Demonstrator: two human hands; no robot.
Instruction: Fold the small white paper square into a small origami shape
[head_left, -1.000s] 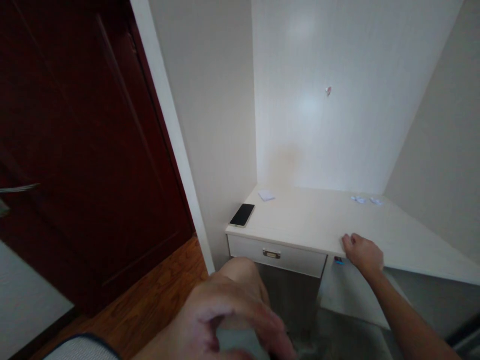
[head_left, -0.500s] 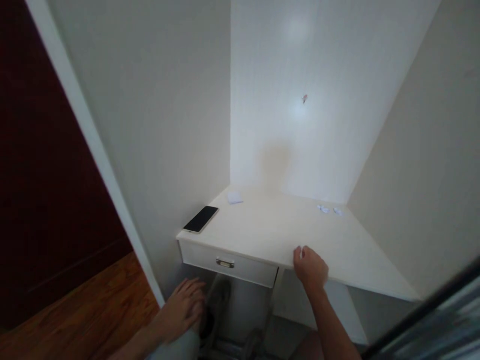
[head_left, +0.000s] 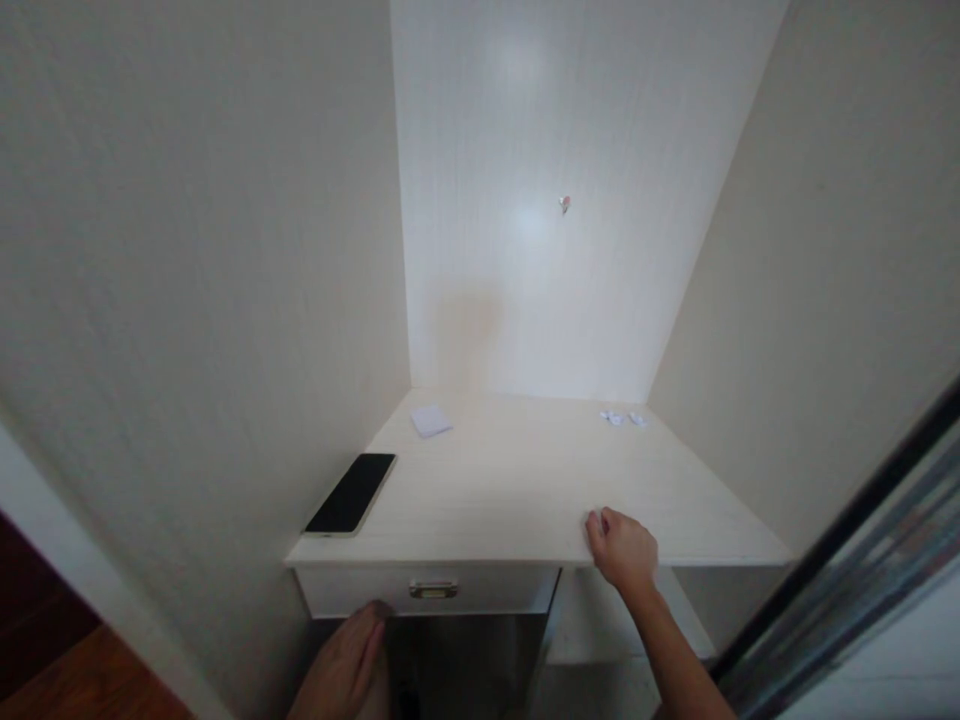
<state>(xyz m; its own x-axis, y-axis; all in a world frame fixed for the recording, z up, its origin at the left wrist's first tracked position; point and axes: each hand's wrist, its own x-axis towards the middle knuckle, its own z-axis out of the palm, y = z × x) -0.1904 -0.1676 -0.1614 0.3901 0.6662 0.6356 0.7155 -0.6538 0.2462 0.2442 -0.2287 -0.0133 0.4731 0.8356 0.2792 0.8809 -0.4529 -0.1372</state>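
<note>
My right hand (head_left: 622, 548) rests closed in a fist on the front part of the white desk top (head_left: 487, 500). Whatever its curled fingers hold, if anything, is hidden. Low in the view, my left hand (head_left: 345, 660) lies loosely with fingers extended, just below the left end of the drawer (head_left: 495, 590), holding nothing that shows. Its fingertips are in shadow, and I cannot tell if they touch the drawer. The drawer is closed and has a metal pull (head_left: 433, 590).
A dark-screened phone (head_left: 351, 495) lies at the desk's left edge. Behind it is a small stack of white paper (head_left: 430, 421). Crumpled white scraps (head_left: 615, 418) sit at the back right. A small hook (head_left: 565, 204) is on the back panel. Side panels enclose the desk.
The view has turned, bringing the desk more square-on and the phone nearer. My left hand has shifted slightly left and lower in the picture. My right fist stays on the desk.
</note>
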